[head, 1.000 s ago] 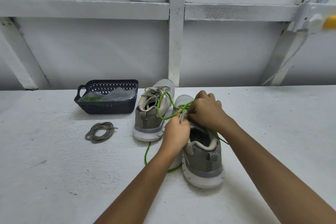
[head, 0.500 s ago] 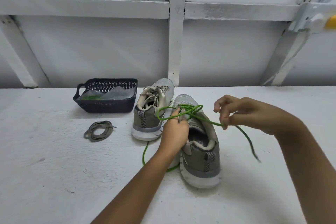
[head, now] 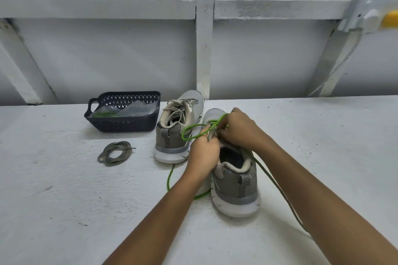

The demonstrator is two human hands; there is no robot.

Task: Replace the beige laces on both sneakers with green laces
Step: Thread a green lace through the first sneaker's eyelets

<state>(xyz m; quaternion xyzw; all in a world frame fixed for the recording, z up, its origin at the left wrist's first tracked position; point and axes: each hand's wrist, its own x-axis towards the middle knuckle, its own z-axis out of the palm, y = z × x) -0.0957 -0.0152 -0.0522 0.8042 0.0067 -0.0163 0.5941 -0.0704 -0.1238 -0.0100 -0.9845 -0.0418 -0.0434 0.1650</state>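
Two grey sneakers stand heel-toward-me on the white surface. The left sneaker still carries beige laces. The right sneaker has a green lace partly threaded near its toe, with loose ends trailing on both sides. My left hand grips the tongue and the lace at the shoe's throat. My right hand pinches the green lace over the eyelets. A removed beige lace lies coiled to the left.
A dark plastic basket at the back left holds a clear bag with more green lace. A white wall with beams rises right behind the shoes. One green end runs under my right forearm.
My right hand, which had pulled the green lace out to the right, has come back to the eyelets. The left hand stays on the shoe.
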